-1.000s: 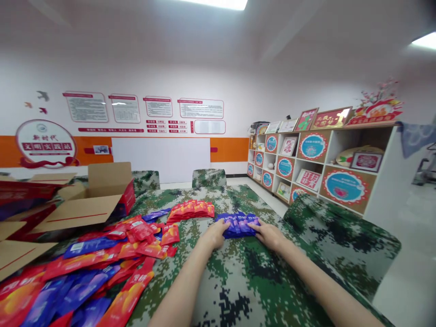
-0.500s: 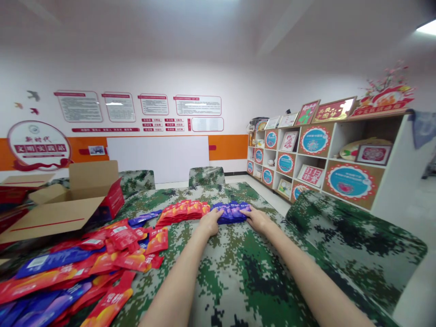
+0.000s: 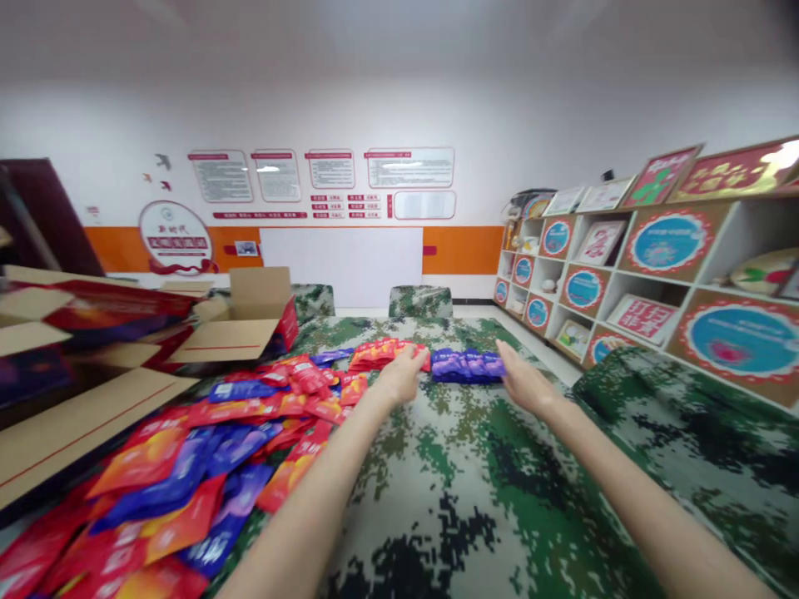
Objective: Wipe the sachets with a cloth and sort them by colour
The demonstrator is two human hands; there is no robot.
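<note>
A row of overlapping purple packets [image 3: 467, 366] lies on the camouflage tablecloth in front of me. My right hand [image 3: 523, 379] is at the row's right end, fingers straight and holding nothing, its inner side against or very close to the last packet. My left hand [image 3: 401, 376] is just off the row's left end, somewhat blurred, with fingers loosely apart and nothing gripped. Behind it and to its left runs a row of overlapping red packets [image 3: 373, 353], partly hidden by that hand. A loose heap of mixed red and blue packets [image 3: 181, 449] spreads over the table's left side.
Open cardboard boxes [image 3: 259, 320] stand at the left, flaps spread out. Camouflage-covered chairs [image 3: 421, 302] are at the table's far side, and another covered chair [image 3: 692, 424] is at the right. A white shelf unit [image 3: 624, 274] with framed pictures stands along the right.
My view has turned left, bringing more boxes into sight. Both hands have let go of the purple row: the left has drawn off its left end, the right has straightened at its right end.
</note>
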